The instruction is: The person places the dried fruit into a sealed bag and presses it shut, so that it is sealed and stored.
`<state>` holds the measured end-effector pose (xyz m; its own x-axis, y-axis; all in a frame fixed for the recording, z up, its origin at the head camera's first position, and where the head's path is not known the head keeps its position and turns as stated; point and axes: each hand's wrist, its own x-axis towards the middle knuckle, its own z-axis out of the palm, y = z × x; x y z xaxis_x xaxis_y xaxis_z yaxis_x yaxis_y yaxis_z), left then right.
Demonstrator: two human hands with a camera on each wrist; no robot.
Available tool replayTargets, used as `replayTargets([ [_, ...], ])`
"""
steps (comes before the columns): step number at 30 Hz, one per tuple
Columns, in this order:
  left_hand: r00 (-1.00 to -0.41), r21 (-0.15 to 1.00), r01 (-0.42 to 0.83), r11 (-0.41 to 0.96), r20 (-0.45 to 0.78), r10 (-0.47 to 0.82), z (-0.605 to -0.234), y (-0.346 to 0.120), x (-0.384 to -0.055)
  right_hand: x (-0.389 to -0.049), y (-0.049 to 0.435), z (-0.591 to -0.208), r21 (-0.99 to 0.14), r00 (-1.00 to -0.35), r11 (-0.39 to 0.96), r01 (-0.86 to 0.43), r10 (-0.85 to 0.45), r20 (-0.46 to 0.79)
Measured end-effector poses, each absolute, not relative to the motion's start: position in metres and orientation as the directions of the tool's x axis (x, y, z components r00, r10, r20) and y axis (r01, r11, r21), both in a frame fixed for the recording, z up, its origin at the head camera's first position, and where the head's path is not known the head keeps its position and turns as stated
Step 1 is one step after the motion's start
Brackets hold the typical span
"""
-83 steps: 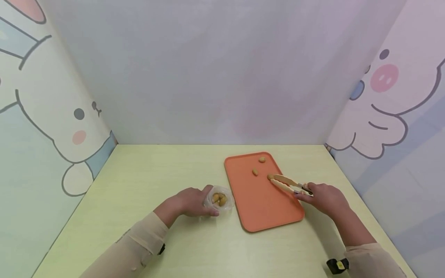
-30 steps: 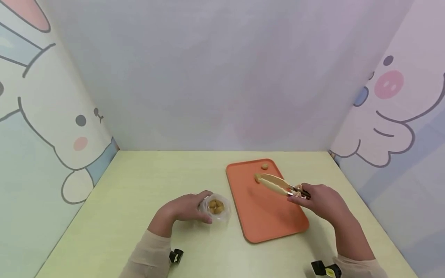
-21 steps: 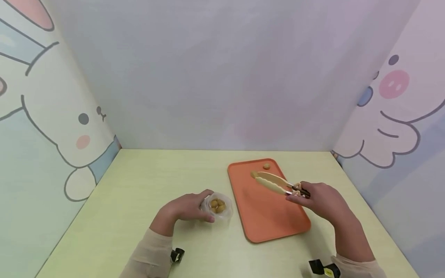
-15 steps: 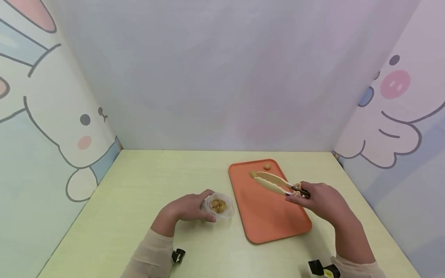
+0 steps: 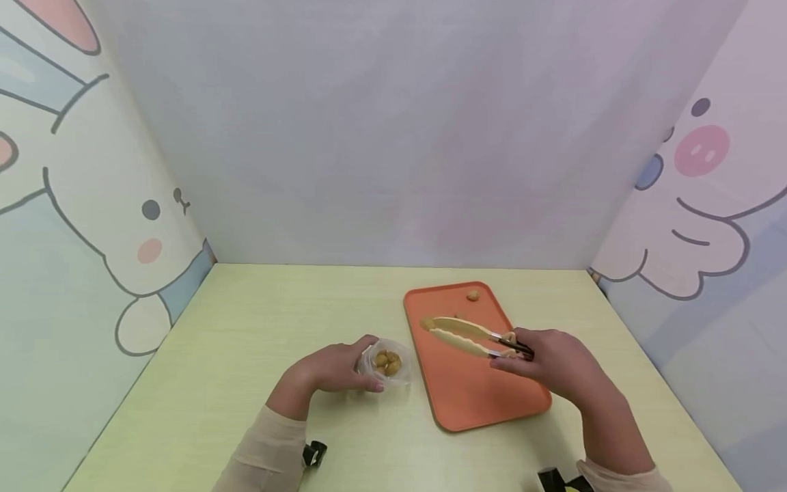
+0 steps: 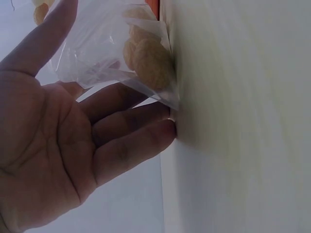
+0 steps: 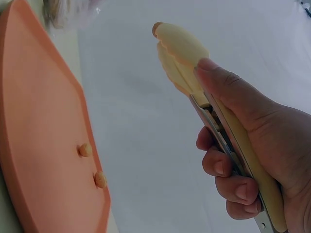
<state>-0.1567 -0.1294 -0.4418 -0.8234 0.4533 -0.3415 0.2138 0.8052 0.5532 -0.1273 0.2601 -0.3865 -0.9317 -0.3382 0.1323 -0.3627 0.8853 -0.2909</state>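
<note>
My left hand (image 5: 337, 367) holds a clear plastic bag (image 5: 402, 374), its mouth facing up, with several tan, rough-shelled nuts (image 5: 388, 363) inside. In the left wrist view, the thumb and fingers lie on either side of the bag (image 6: 92, 53), low against the tabletop. My right hand (image 5: 556, 362) grips a pair of tongs (image 5: 461, 328) with cream scalloped heads, raised above the tray. A nut (image 5: 427, 323) is pinched at their tips, nearing the bag side. Another nut (image 5: 473, 295) lies at the tray's far end. One more (image 5: 459, 316) is mostly hidden behind the tongs.
An orange tray (image 5: 479, 406) lies on the pale yellow table (image 5: 289, 301), right of the bag. A plain back wall (image 5: 393, 137) and two side walls with cartoon animals enclose the table. Black wrist devices (image 5: 315, 452) sit by the sleeves.
From the tray's right side, the right hand has lifted a nut in the tongs and moved left, lately also toward the near side. The left hand has stayed on the bag.
</note>
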Motion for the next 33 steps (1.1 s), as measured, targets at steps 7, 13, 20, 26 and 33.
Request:
replayTargets([
  [7,-0.821,0.558,0.210,0.803,-0.345,0.455,-0.441,-0.130,-0.156,-0.123,0.240,-0.395,-0.271,-0.883,0.840,-0.470,-0.441,0.162],
  [13,-0.812,0.571,0.230,0.788,-0.334,0.478,-0.440,-0.130,-0.156,-0.121,0.225,-0.399,-0.234,-0.879,0.847,-0.477,-0.461,0.123],
  [20,-0.813,0.567,0.232,0.790,-0.332,0.478,-0.441,-0.129,-0.158,-0.123,0.226,-0.395,-0.265,-0.916,0.877,-0.400,-0.395,0.075],
  [26,-0.817,0.558,0.224,0.799,-0.340,0.466,-0.442,-0.129,-0.158,-0.131,0.240,-0.392,-0.301,-0.962,0.918,-0.258,-0.273,-0.010],
  [33,-0.816,0.563,0.217,0.797,-0.343,0.465,-0.442,-0.129,-0.157,-0.136,0.257,-0.392,-0.343,-0.982,0.930,-0.135,-0.172,-0.080],
])
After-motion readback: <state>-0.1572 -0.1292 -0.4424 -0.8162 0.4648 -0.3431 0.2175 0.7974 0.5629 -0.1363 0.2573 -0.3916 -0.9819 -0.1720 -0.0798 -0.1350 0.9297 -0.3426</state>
